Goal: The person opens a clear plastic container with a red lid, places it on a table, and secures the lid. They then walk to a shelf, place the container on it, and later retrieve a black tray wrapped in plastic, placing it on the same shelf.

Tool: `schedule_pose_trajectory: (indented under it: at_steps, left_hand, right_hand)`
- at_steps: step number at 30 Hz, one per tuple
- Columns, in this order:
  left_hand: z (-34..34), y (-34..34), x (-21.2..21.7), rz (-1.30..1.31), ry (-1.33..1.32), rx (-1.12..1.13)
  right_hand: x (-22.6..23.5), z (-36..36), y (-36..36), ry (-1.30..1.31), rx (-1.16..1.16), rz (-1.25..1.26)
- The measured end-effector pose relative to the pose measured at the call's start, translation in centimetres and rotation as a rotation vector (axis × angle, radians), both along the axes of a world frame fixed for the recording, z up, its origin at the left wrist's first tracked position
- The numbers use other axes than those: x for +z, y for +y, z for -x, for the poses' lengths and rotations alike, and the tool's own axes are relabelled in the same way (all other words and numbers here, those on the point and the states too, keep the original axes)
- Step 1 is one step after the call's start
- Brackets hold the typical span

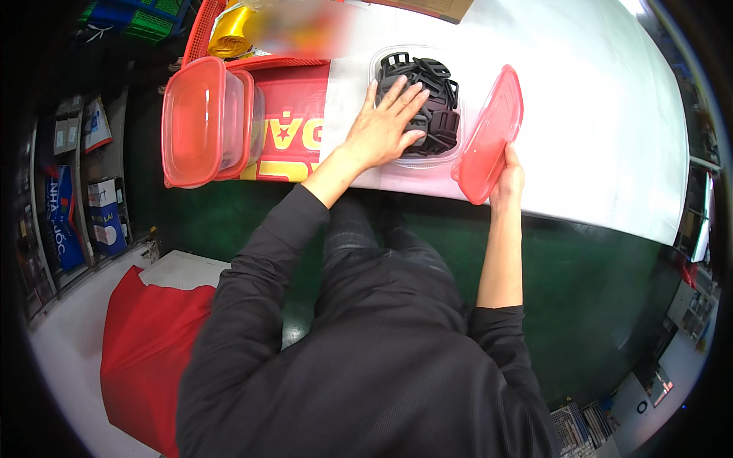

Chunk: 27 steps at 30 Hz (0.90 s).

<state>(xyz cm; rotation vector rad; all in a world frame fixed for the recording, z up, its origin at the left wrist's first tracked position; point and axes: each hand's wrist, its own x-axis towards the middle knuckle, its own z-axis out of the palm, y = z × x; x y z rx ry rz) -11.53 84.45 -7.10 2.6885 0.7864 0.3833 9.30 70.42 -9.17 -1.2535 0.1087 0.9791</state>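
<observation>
A clear plastic container (433, 161) stands near the front edge of the white table, heaped with black plastic buckles (435, 95). My left hand (388, 126) lies over the heap, its fingers spread and the palm down. To the right of the container, my right hand (508, 179) grips a translucent red lid (489, 141) by its edge. The lid is tilted up on its side, apart from the container. My right fingers are partly hidden behind it.
Red-lidded plastic containers (195, 122) stand at the table's left end. Behind them is a red basket (200, 38) with a yellow roll (229, 34). A cardboard box (431, 8) lies at the far edge. Red cloth (156, 343) drapes at lower left, near shelves (92, 153).
</observation>
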Motion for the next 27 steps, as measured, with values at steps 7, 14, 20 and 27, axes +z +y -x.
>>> schedule_pose_trajectory:
  at_steps: [7,14,20,27]
  left_hand:
    - [0.7,0.6,0.3,-0.076,0.012,-0.099]
    - [2.3,1.8,-0.4,0.407,-0.441,0.476]
    - [0.2,0.8,0.8,0.655,-0.572,0.585]
    - [-0.3,1.3,-1.4,0.525,-0.41,0.62]
  right_hand:
    - [-0.1,0.8,2.2,-0.109,0.146,0.008]
    - [1.2,3.6,7.6,-1.17,0.415,0.604]
    - [2.8,4.9,9.1,-1.37,0.471,0.687]
    - [3.1,3.9,9.9,-1.436,0.629,0.64]
